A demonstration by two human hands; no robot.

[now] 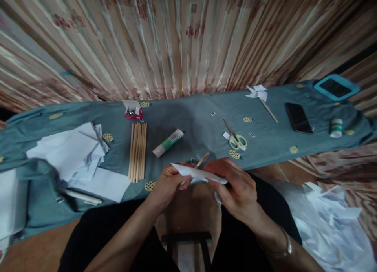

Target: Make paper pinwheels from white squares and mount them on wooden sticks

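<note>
Both hands are in front of the near table edge, over my lap. My left hand point(167, 185) is closed on the left end of a folded piece of white paper point(191, 172). The right end of the same paper is pinched in my right hand point(237, 185). A thin wooden stick point(202, 159) sticks up behind the paper; its lower part is hidden, and which fingers grip it I cannot tell. Past my hands lie a green-and-white glue tube point(168, 143), a row of several wooden sticks point(138, 152) and green-handled scissors point(235, 136).
Loose white paper sheets point(70, 146) and a pen point(82, 196) lie at left. A red box of small metal pieces point(133, 111) stands at the back. Rightward are a paper pinwheel point(258, 93), phone point(298, 117), small bottle point(336, 128), blue-framed tablet point(336, 86) and a bag of paper scraps point(335, 225).
</note>
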